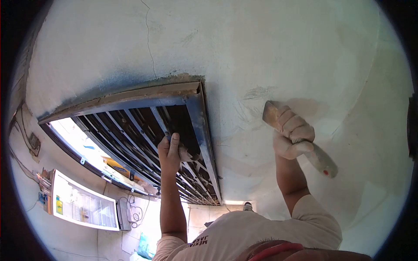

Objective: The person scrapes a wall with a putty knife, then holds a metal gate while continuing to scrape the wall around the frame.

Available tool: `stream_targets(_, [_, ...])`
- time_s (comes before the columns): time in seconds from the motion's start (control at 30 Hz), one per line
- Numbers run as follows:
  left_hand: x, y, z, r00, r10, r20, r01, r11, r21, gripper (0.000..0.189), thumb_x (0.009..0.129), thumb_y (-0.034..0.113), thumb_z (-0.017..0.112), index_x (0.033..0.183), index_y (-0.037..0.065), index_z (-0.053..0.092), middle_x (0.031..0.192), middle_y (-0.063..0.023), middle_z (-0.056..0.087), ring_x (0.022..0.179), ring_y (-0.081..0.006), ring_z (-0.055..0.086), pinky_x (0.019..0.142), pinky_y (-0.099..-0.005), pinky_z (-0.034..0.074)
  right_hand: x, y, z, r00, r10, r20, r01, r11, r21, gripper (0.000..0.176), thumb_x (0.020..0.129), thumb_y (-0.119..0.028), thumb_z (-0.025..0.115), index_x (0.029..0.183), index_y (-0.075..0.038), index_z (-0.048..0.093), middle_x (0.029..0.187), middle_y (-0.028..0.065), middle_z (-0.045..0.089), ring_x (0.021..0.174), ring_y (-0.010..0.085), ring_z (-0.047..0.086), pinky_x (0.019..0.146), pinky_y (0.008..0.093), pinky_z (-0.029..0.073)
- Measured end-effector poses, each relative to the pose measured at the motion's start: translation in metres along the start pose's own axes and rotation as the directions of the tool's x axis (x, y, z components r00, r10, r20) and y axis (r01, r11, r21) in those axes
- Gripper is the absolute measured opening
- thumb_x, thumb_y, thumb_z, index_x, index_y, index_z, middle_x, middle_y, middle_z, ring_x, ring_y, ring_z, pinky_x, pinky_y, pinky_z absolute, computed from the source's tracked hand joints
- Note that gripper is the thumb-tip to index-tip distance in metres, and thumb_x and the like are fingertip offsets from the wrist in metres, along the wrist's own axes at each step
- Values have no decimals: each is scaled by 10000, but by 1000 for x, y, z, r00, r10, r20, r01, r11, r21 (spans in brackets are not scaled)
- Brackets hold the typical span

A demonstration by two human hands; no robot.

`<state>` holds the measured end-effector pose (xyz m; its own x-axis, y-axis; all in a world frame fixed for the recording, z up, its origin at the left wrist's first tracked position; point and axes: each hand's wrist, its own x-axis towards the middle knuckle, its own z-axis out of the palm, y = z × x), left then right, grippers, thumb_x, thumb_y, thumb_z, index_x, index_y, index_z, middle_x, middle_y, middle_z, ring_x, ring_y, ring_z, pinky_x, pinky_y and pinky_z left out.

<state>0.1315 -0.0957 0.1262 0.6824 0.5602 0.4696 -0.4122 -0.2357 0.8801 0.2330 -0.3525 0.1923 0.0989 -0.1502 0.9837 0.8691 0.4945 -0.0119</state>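
My right hand (pixel 295 134), dusty with pale powder, is wrapped round a scraper (pixel 323 162) in front of the wall. The grey handle with a red dot points down to the right, and the brownish blade (pixel 271 113) points up to the left. Grey scuff marks (pixel 260 92) show on the wall just above the blade. My left hand (pixel 170 152) is raised before the barred window grille (pixel 200 126), fingers closed and thumb up. Beside its thumb a flat greyish-brown piece (pixel 188 155) sticks out, its lower part overlapping the bars.
The pale wall (pixel 278 48) has a thin crack (pixel 150 43) running down to the window frame (pixel 130 96). At lower left stands a white-framed glass cabinet (pixel 85 200) with cables (pixel 136 213) beside it. Floor tiles (pixel 202 214) and a shoe (pixel 247 206) appear below.
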Motion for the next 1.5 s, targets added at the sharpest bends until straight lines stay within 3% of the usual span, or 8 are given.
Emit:
stream_targets(0.2, [4, -12, -7, 1000, 2, 16, -3, 999, 44, 312, 925, 279, 527, 749, 23, 545, 613, 53, 486, 564, -27, 396, 501, -192, 329, 2, -33, -6, 954, -255, -160, 286, 934, 216, 490, 915, -541, 338, 659, -123, 338, 549, -12, 344, 476, 122, 291, 545, 292, 304])
stream_targets(0.27, [3, -12, -4, 1000, 3, -4, -3, 1000, 13, 313, 925, 280, 528, 746, 23, 545, 612, 54, 483, 568, -27, 396, 503, -193, 328, -3, -12, 1, 945, -272, -181, 159, 866, -474, 483, 923, -535, 315, 668, -125, 332, 542, -9, 336, 474, 125, 297, 539, 286, 308])
stream_targets(0.43, [3, -8, -1, 1000, 8, -21, -8, 1000, 16, 323, 926, 282, 524, 730, 27, 536, 595, 48, 476, 554, -27, 397, 494, -191, 326, 0, 18, -8, 993, -98, -72, 109, 980, 169, 492, 927, -544, 254, 707, -110, 325, 537, -3, 323, 470, 132, 312, 539, 309, 328])
stream_targets(0.73, [1, -3, 3, 1000, 9, -13, -9, 999, 35, 330, 933, 284, 510, 693, 57, 504, 558, 45, 452, 491, -40, 401, 449, -203, 310, 14, 4, -23, 983, 37, 179, -59, 991, 120, 495, 902, -558, 326, 714, -101, 355, 566, 0, 348, 485, 143, 321, 532, 319, 315])
stream_targets(1.1, [3, -14, -3, 1000, -10, 3, 10, 999, 50, 328, 939, 288, 497, 693, 71, 492, 572, 57, 430, 515, -33, 357, 468, -196, 284, -16, -1, -13, 991, -38, -130, 10, 978, -209, 518, 916, -563, 291, 674, -110, 355, 540, 20, 375, 490, 143, 323, 528, 314, 301])
stream_targets(1.17, [0, -9, -4, 997, -66, 27, 65, 997, 51, 339, 939, 299, 492, 688, 71, 494, 573, 45, 459, 511, -36, 391, 471, -194, 305, -9, 19, -14, 999, 21, -42, -9, 964, 266, 501, 932, -532, 278, 672, -111, 357, 535, 18, 371, 492, 144, 325, 535, 311, 306])
stream_targets(1.33, [4, -12, -8, 997, -64, 43, 62, 997, 49, 322, 931, 297, 509, 705, 68, 522, 571, 33, 485, 502, -39, 427, 468, -193, 329, -21, -2, -18, 892, -198, -408, 308, 925, 224, 445, 945, -479, 296, 676, -128, 347, 546, -1, 337, 502, 140, 331, 584, 308, 324])
stream_targets(1.5, [7, -12, -11, 992, -86, 97, 85, 996, 9, 296, 921, 295, 529, 746, 58, 548, 573, 45, 485, 490, -31, 415, 455, -190, 314, -16, 14, -4, 980, -72, -188, 126, 948, 291, 454, 920, -442, 426, 628, -113, 315, 545, -3, 370, 478, 116, 401, 533, 317, 368])
